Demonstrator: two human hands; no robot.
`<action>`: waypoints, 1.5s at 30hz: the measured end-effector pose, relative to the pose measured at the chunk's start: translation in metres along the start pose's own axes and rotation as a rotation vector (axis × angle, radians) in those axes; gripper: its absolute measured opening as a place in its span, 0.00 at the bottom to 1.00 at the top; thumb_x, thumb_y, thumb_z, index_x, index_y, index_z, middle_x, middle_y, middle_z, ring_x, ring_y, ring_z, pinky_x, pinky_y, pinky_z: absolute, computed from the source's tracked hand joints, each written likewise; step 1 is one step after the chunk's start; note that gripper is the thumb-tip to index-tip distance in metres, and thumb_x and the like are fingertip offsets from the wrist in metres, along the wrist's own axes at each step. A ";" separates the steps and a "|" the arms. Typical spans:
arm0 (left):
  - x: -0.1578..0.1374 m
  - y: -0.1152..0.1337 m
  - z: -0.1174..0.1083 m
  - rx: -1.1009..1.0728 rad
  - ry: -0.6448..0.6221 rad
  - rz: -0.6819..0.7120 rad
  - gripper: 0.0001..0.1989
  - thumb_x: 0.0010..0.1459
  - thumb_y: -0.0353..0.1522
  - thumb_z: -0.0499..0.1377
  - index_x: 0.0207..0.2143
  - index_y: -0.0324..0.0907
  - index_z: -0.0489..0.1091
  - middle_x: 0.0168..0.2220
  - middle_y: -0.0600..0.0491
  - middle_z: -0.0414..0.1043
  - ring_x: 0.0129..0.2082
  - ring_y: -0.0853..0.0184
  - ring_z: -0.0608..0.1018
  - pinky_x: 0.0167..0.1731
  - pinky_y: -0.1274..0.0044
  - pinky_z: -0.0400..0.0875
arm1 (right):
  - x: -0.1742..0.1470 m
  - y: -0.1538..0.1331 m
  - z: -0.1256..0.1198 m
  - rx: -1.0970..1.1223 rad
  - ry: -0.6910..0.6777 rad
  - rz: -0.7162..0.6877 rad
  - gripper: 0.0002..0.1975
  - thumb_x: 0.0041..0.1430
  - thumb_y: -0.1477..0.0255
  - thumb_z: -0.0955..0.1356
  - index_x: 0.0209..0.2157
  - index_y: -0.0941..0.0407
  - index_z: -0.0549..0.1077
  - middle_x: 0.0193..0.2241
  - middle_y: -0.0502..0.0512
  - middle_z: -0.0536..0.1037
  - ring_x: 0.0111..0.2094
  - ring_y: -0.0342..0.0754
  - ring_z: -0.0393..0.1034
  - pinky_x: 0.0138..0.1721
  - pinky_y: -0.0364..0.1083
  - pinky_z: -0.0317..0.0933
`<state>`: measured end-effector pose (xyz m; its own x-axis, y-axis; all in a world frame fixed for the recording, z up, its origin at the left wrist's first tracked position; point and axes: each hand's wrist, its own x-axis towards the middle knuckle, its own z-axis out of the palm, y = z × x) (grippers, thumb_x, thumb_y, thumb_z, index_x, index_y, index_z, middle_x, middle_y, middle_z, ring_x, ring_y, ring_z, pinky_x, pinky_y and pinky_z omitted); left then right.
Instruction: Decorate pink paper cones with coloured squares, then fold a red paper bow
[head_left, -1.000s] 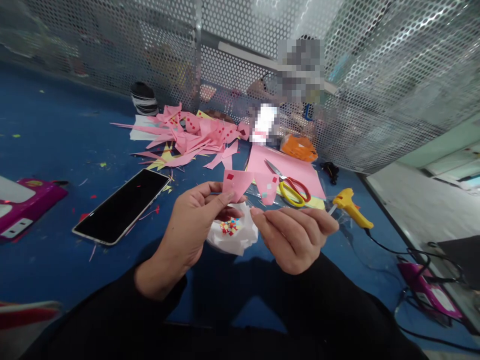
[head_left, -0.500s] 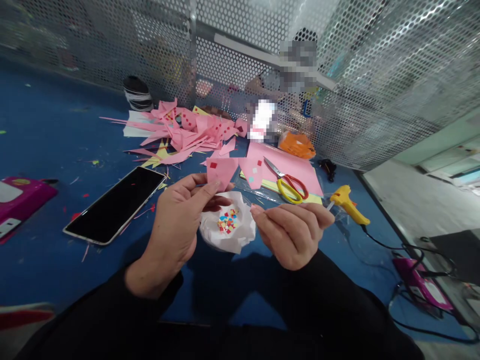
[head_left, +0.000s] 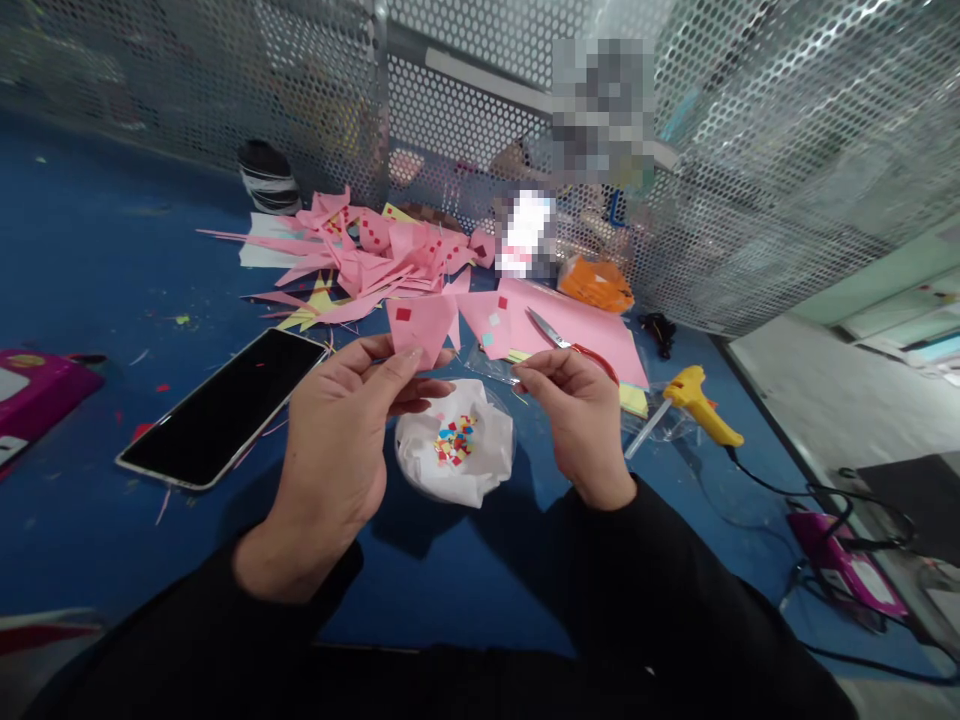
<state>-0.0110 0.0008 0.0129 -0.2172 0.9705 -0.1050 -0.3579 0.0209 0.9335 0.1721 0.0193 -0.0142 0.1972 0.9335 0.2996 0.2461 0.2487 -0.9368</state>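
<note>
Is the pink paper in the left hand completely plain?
No, the pink paper held in the left hand has a red square on it.

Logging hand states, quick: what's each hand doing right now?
Left hand: closed, pinching the pink paper piece.
Right hand: closed in a pinch; whether it holds anything cannot be told.

Worn on the person's head, a single camera looks forward and down past black sleeves (head_left: 675, 590) at the left hand (head_left: 334, 425) and right hand (head_left: 581, 415), both close to the lens near mid-frame. Its wide view takes in the blue tabletop (head_left: 97, 270) around the hands and, farther off beyond them, a perforated metal screen (head_left: 480, 115) across the top.
</note>
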 end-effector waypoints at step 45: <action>-0.009 -0.002 0.000 0.012 0.020 -0.116 0.03 0.55 0.33 0.67 0.29 0.44 0.76 0.33 0.53 0.81 0.39 0.60 0.84 0.42 0.70 0.80 | 0.006 -0.010 0.017 -0.967 -0.771 -0.631 0.10 0.62 0.74 0.67 0.25 0.53 0.72 0.23 0.50 0.72 0.26 0.45 0.64 0.27 0.47 0.51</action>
<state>-0.0083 -0.0081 0.0118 -0.1927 0.9565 -0.2191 -0.3708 0.1358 0.9187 0.1544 0.0268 -0.0058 -0.6821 0.7158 0.1496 0.7112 0.6970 -0.0915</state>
